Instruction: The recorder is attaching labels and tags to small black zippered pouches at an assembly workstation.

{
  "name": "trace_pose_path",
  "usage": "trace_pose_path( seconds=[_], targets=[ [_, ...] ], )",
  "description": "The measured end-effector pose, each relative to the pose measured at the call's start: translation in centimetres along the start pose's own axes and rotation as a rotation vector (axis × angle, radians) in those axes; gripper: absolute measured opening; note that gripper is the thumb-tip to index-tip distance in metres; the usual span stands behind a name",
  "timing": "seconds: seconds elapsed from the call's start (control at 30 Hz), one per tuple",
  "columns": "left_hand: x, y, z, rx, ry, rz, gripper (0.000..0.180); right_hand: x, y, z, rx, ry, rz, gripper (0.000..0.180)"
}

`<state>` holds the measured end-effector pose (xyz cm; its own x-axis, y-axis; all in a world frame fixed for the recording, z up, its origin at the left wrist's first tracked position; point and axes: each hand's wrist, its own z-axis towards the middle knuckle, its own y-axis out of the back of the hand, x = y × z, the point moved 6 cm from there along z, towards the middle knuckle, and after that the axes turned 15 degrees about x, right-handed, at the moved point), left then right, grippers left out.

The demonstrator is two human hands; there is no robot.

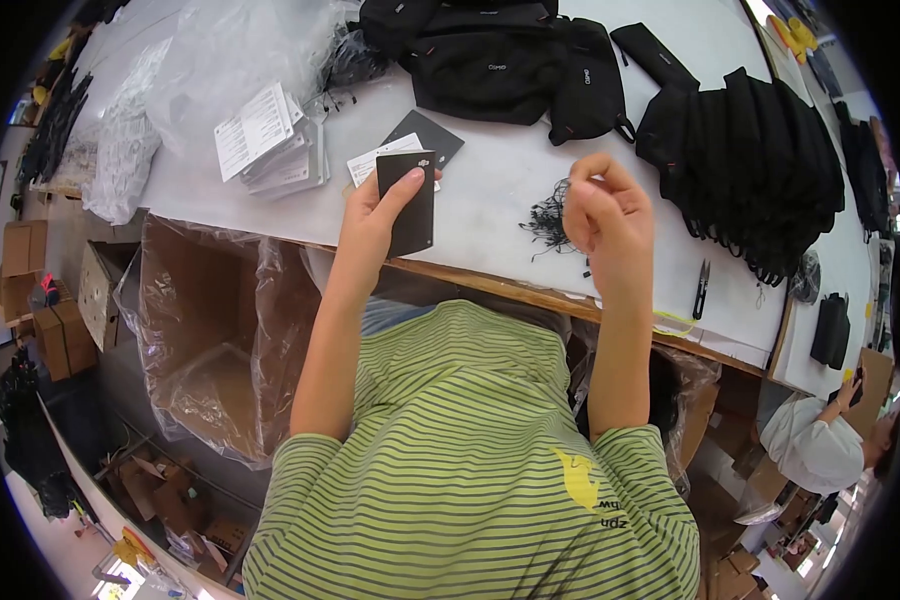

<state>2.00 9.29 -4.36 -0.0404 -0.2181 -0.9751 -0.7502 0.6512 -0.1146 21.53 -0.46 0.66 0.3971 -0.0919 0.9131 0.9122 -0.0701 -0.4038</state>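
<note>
My left hand [370, 215] holds a black rectangular card [410, 205] upright, with a white card behind it, just above the table's front edge. My right hand [605, 215] is raised beside it with thumb and fingertips pinched together on a thin black string; the string itself is barely visible. A loose bundle of black strings [548, 220] lies on the white table [490, 180] just left of my right hand. A second dark card [425, 135] rests on the table behind the left hand.
A stack of white tags [270, 140] lies at the left, clear plastic bags [220, 60] behind it. Black pouches [510, 55] and a row of black bags [760, 160] fill the far side. Small snips [701, 290] lie near the front edge. Lined cardboard box [210, 340] below left; another person [820, 440] lower right.
</note>
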Motion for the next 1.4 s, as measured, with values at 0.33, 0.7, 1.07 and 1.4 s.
trace_pose_path(
  seconds=[0.33,0.7,1.07,1.4],
  targets=[
    [-3.3,-2.5,-2.0,-0.037,-0.283,-0.222,0.026,0.1,-2.9,-1.7,-0.147,0.107,-0.75,0.01],
    [-3.8,-4.8,-4.2,-0.025,-0.318,0.267,0.028,1.8,-4.1,-2.2,-0.23,0.458,-1.054,0.016],
    [-6.2,-5.5,-5.7,-0.124,-0.485,0.606,0.031,1.5,-5.1,-3.0,-0.291,0.595,-1.138,0.018],
    [-5.3,-4.7,-5.3,-0.039,-0.478,0.47,0.032,0.2,-4.2,-2.5,-0.233,0.375,-0.923,0.016]
  ],
)
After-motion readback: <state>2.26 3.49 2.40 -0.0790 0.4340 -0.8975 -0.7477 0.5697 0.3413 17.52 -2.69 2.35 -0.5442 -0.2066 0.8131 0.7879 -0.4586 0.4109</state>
